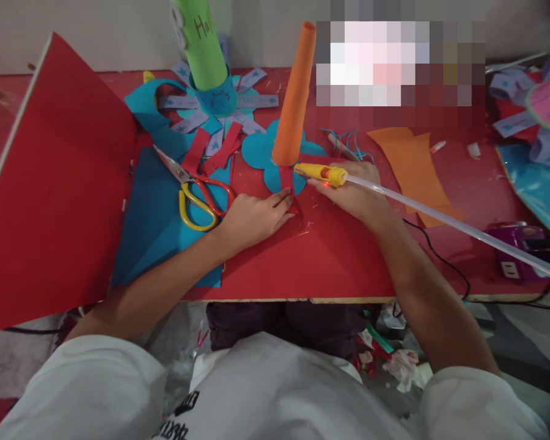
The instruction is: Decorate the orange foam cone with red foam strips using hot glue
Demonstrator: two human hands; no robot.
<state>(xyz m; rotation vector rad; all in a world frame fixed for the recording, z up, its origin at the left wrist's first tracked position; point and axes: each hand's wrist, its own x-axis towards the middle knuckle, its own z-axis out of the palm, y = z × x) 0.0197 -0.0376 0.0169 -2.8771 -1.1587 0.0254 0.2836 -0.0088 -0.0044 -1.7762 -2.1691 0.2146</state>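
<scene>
My right hand [355,189] is closed around a yellow hot glue gun [318,173]. A long clear glue stick [431,211] runs out of its back to the right. The gun's nozzle points left, close to a red strip [286,178] at the foot of an orange paper cone [293,104]. The cone stands upright, leaning slightly right, on a blue flower-shaped base [259,150]. My left hand [260,219] has its fingertips pressed together on the strip's near end. Scissors [197,189] with red and yellow handles lie just left of that hand.
A red board [59,183] stands tilted at the left. Blue sheet [149,226] lies beneath the scissors, with red scraps [217,156] behind. Further back is a green tube craft [206,49]. Orange sheets [417,174], a purple socket box [517,247] and a black cord [433,247] are at right.
</scene>
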